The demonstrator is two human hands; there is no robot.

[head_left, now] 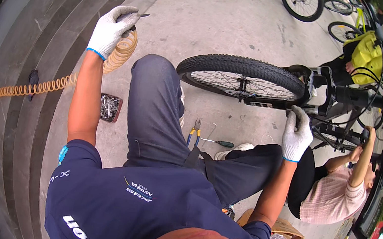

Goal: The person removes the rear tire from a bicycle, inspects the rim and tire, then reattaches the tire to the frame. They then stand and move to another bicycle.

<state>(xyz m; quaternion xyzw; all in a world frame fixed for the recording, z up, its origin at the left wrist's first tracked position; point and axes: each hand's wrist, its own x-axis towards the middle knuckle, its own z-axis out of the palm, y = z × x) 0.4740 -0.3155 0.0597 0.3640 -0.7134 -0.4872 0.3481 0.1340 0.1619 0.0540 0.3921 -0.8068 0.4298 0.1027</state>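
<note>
My left hand (113, 29), in a white glove with a blue cuff, is raised at the upper left. Its fingers close around an air gun, whose thin dark nozzle (144, 15) points right; the palm hides the rest. A coiled amber air hose (123, 51) hangs below that hand. My right hand (296, 136), gloved too, is beside the fork (266, 103) of a bicycle. Its fingers are bent together at the fork leg; whatever is between them is hidden. The bicycle's front wheel (240, 64) with its knobby tire lies across the middle, past my bent knee.
Pliers (195, 132) and a green-handled screwdriver (224, 143) lie on the floor by my leg. A tray of small metal parts (110, 108) is near my left forearm. One person (337, 195) sits close on the right; another in yellow (368, 60) is farther. Steps (58, 43) rise left.
</note>
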